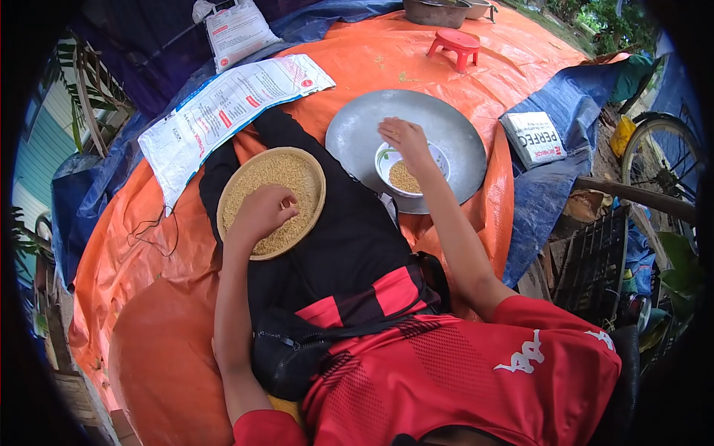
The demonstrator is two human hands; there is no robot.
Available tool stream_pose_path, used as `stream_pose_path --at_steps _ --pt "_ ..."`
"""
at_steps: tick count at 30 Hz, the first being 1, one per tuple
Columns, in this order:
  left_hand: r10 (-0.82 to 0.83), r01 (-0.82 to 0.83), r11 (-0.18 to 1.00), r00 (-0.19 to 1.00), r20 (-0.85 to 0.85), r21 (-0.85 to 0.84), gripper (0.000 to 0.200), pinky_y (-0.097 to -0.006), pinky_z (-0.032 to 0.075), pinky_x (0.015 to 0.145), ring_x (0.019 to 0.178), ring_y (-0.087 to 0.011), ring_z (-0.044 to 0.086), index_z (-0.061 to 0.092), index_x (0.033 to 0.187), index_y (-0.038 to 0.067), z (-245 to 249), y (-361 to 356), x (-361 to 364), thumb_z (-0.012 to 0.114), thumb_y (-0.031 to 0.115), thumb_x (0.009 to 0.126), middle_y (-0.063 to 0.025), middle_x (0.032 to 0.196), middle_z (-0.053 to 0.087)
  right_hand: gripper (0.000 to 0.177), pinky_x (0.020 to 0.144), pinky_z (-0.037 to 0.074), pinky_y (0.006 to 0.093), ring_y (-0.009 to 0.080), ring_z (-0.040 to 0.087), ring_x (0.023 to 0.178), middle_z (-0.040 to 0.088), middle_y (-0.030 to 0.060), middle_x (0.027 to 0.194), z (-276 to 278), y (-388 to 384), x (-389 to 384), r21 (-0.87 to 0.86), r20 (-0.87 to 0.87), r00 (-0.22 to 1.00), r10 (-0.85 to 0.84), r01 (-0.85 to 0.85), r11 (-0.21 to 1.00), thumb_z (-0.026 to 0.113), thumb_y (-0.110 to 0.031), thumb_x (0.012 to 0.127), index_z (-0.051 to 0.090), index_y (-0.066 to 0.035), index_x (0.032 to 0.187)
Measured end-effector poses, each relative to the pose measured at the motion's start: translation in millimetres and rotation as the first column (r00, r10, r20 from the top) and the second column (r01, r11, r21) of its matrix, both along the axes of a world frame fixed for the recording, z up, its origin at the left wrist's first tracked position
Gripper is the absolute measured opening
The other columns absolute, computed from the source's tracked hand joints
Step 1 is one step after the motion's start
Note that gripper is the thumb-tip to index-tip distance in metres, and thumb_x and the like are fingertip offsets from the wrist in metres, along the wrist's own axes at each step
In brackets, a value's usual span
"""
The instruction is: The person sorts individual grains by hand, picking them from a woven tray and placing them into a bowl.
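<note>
A round shallow basket (pixel 306 215) full of small yellowish grains (pixel 277 169) rests on the black-clad legs. My left hand (pixel 265 212) is over the grains, its thumb and fingertips curled together; anything between them is too small to make out. To the right, a white bowl (pixel 440 162) with some grains (pixel 404 178) in it stands on a large round metal tray (pixel 454 134). Above the bowl's upper edge is my right hand (pixel 405 138), its fingers stretched out and nothing visible in it.
A white printed sack (pixel 230 108) lies across the lower legs. On the orange tarp (pixel 357 56) stand a red stool (pixel 455 46) and a metal basin (pixel 435 11). A folded white bag (pixel 533 137) lies right of the tray, and a bicycle wheel (pixel 662 156) is at the far right.
</note>
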State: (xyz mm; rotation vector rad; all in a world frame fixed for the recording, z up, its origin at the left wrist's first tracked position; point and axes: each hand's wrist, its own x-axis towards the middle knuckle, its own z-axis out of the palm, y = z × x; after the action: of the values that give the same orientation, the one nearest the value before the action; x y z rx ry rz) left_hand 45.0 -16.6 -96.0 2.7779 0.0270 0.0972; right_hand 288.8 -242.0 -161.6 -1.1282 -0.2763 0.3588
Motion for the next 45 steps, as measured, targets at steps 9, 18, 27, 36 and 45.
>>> stream_pose_path --at_steps 9,18,27,36,45 --pt "-0.034 0.034 0.999 0.999 0.001 0.041 0.017 -0.0410 0.048 0.076 0.084 -0.0285 0.063 0.068 0.088 0.005 -10 -10 2 0.071 0.017 0.075 -0.0102 0.082 0.064 0.051 0.089 0.046 0.0475 0.0466 0.060 0.099 0.062 0.0346 0.098 -65 -26 36 -0.859 0.488 0.813 0.317 0.383 0.340 0.046 -0.038 0.095 0.065 0.008 0.099" --pt "-0.001 0.002 0.999 1.000 -0.016 0.033 0.012 -0.0419 0.048 0.073 0.079 -0.0300 0.062 0.066 0.076 0.004 -3 -4 2 0.072 0.013 0.072 -0.0125 0.075 0.064 0.043 0.091 0.046 0.0381 0.0321 0.062 0.107 0.066 0.0220 0.106 12 25 -48 -0.403 0.518 0.837 0.175 0.058 0.913 0.055 -0.029 0.092 0.060 0.008 0.114" --pt "-0.002 -0.004 0.999 0.993 0.118 0.049 0.012 -0.0404 0.047 0.066 0.071 -0.0309 0.062 0.064 0.078 -0.001 22 12 -7 0.068 0.010 0.075 -0.0149 0.074 0.063 0.045 0.101 0.044 0.0356 0.0255 0.056 0.115 0.058 0.0175 0.122 8 70 -149 0.274 -0.325 0.633 0.703 -0.648 0.710 0.046 -0.031 0.099 0.047 0.005 0.127" --pt "-0.066 0.092 0.989 0.976 0.205 -0.119 0.013 -0.0348 0.048 0.063 0.067 -0.0256 0.062 0.066 0.089 -0.002 28 -20 1 0.065 0.007 0.080 -0.0140 0.077 0.065 0.048 0.102 0.044 0.0390 0.0290 0.058 0.110 0.057 0.0196 0.119 0 72 -142 0.489 -0.415 0.432 0.801 -0.636 0.597 0.031 -0.033 0.102 0.046 0.007 0.123" --pt "-0.013 0.014 1.000 0.963 0.269 0.000 0.012 -0.0317 0.050 0.065 0.068 -0.0229 0.065 0.069 0.088 -0.001 22 3 -2 0.064 0.007 0.080 -0.0121 0.077 0.068 0.051 0.105 0.042 0.0425 0.0344 0.053 0.121 0.053 0.0247 0.126 -5 74 -140 0.494 -0.423 0.455 0.783 -0.609 0.621 0.029 -0.032 0.103 0.044 0.011 0.125"
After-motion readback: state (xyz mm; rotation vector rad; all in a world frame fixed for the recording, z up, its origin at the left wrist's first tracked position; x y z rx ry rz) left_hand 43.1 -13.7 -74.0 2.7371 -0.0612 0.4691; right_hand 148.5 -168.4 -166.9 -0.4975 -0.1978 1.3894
